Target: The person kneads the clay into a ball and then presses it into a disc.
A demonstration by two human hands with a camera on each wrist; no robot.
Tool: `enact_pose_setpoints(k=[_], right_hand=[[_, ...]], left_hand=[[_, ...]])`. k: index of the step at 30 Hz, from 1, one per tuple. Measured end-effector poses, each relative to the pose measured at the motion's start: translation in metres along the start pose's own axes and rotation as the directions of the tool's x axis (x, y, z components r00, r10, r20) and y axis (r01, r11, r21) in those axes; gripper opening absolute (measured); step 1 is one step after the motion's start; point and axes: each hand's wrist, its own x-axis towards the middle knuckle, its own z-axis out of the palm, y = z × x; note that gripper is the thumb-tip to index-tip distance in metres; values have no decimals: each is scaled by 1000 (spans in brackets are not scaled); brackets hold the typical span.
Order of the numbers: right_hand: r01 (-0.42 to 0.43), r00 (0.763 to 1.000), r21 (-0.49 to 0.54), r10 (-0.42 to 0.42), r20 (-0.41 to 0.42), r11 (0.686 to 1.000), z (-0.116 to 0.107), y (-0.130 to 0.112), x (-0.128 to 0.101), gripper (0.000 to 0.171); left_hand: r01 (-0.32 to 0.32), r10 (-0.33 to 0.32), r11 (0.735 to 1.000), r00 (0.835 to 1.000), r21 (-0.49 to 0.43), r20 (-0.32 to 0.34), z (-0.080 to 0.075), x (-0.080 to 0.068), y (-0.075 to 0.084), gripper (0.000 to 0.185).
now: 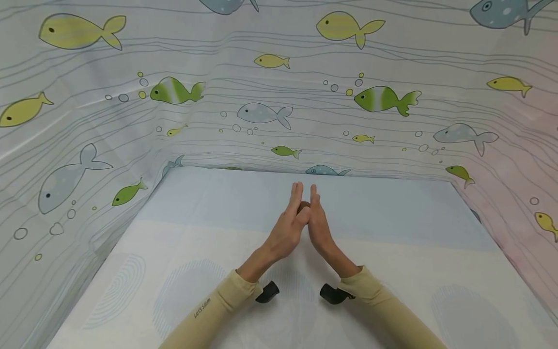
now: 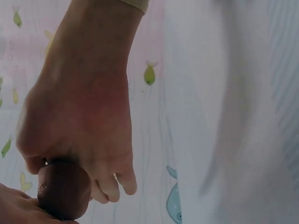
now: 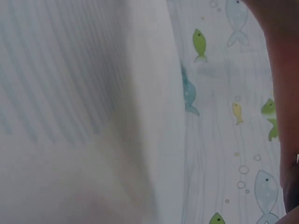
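Note:
In the head view my left hand [image 1: 285,232] and right hand [image 1: 320,228] meet over the far half of the table. A smooth, brown, rounded thing [image 1: 303,207] is held between them, largely covered by the fingers. Several fingers of both hands point straight away from me. The left wrist view shows the brown thing larger, with a dark edge; the right hand [image 2: 88,116] grips it near the thumb side, its outer fingers loose. Part of the left hand [image 2: 18,210] touches its other side. In the right wrist view an arm [image 3: 285,93] fills the right edge.
The table [image 1: 392,213] has a pale cloth with blue circle prints. Fish-printed curtain [image 1: 279,87] surrounds its back and sides. Dark wrist-worn pieces [image 1: 268,292] stick out under both beige sleeves [image 1: 218,305].

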Motion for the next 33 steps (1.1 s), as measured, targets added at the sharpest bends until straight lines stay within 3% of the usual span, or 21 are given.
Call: enact_pose_setpoints(k=[4,12,20,33], right_hand=[[16,1000,-16,-16,24,1000,4,-2,-7,58],[0,997,60,-5,82,998,14,-11,-19,66],[62,993,63,-68,92,996,16,-19,-27,56],[65,989,47,-71,130,997,21,-27,-38,57]], left_hand=[[1,-1,1000,1000,4,-20,-3,3,-1,80],[-4,3,1000,998,-16,-67,-10,11,1,70],[8,-8,1000,995,-6,-97,-16,16,-3,65],[35,-36,999,990,-10,-136,-21,23,-17,71]])
